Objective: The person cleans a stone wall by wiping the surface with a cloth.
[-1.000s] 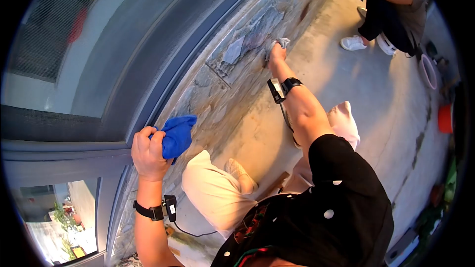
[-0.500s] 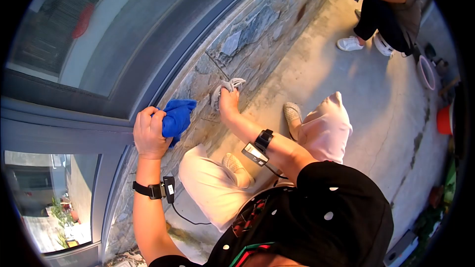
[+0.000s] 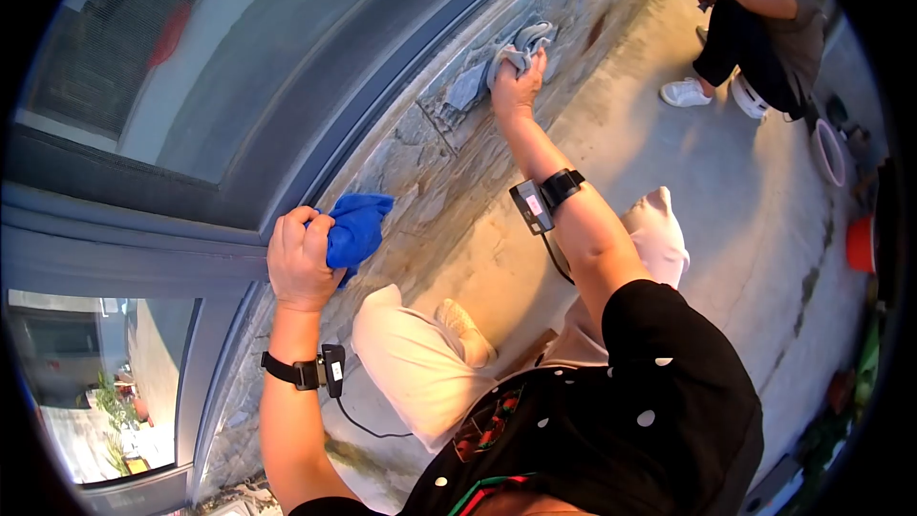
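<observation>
My left hand (image 3: 302, 260) is closed round a blue cloth (image 3: 357, 232) beside the grey window frame (image 3: 224, 247); the cloth hangs out on its right, over the stone wall. My right arm is stretched out toward the top, and my right hand (image 3: 517, 86) grips a grey cloth (image 3: 524, 48) against the stone facing (image 3: 466, 88) of the low wall. Part of each cloth is hidden inside the fingers.
Another person (image 3: 759, 24) sits low at the upper right, one arm reaching toward the wall. Near them are a pale round basin (image 3: 827, 151) and a red bucket (image 3: 861, 245). My bent knees (image 3: 411, 354) are over the concrete floor (image 3: 726, 229).
My right hand with the grey cloth first came down and nearer along the wall, then moved back up and away. My left hand stays by the frame with the blue cloth.
</observation>
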`<state>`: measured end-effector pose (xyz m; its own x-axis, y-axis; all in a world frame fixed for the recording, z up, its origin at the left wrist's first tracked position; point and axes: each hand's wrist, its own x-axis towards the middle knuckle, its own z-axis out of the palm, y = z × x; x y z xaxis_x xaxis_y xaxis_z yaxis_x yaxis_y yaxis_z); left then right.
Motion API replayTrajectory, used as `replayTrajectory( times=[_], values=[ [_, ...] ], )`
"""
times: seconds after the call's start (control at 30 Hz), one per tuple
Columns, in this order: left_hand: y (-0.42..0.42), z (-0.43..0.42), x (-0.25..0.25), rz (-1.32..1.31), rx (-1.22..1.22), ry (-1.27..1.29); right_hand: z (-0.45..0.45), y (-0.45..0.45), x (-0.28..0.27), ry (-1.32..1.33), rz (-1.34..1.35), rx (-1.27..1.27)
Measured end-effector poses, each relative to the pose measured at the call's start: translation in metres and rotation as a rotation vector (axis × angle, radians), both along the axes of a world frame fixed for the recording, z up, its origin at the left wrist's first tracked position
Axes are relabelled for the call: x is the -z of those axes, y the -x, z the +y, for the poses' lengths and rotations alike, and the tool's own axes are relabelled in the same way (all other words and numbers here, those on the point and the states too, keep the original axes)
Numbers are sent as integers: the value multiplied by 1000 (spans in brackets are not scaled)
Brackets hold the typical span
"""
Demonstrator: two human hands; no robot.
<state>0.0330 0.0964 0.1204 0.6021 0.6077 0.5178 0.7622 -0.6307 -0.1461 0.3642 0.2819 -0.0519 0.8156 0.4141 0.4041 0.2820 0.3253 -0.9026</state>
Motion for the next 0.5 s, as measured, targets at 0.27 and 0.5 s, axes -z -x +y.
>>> replayTrajectory(
  times=[0.27, 0.5],
  values=[
    [0, -1, 0, -4, -8, -12, -18, 15, 53, 408, 475, -75],
    [1, 1, 0, -1, 13, -24, -106, 128, 18, 159, -80, -348]
  ],
)
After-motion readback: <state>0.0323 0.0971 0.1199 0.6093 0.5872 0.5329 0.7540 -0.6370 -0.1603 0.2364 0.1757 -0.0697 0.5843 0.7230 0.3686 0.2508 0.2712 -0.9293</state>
